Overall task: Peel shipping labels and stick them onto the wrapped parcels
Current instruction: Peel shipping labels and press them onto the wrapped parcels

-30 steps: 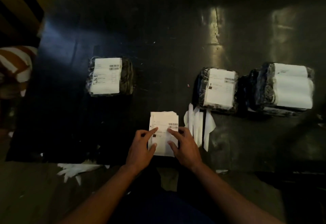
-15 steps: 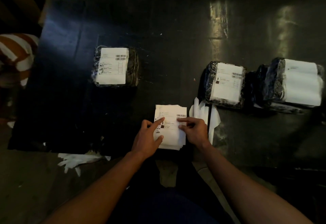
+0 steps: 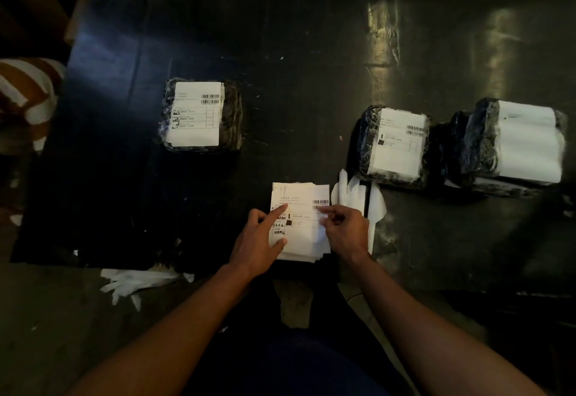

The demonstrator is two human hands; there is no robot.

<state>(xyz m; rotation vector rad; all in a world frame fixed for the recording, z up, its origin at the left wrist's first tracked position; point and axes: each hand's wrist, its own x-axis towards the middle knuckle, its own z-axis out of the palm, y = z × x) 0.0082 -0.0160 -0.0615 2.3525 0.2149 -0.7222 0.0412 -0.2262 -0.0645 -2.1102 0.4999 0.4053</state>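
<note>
A dark, glossy table (image 3: 311, 52) fills most of the view, with light glaring off its far right part. On it lie three parcels wrapped in black film. The right-hand parcel (image 3: 486, 143) is the bulkiest and carries a wide white label that curves over its top. Touching its left side is the middle parcel (image 3: 364, 143), with a printed label and barcode. The left parcel (image 3: 232, 115) sits well apart from those two, also labelled.

Compared with half a second ago, the whole scene sits slightly lower and further right in view, and both hands stay on the label stack; the right hand has curled tighter at the sheet's right edge.

The label stack (image 3: 300, 196) lies at the table's near edge, between the left parcel and the middle one, its sheets slightly fanned. The top sheet is white with a barcode at the upper right and small dark print blocks on the left.

Peeled backing strips (image 3: 350, 193) lie just right of the stack, and more paper scraps (image 3: 134, 280) lie on the floor at lower left.

The left hand (image 3: 257, 242) presses the stack flat with forefinger and thumb extended. The right hand (image 3: 346, 230) pinches the top sheet's right edge with curled fingers.
</note>
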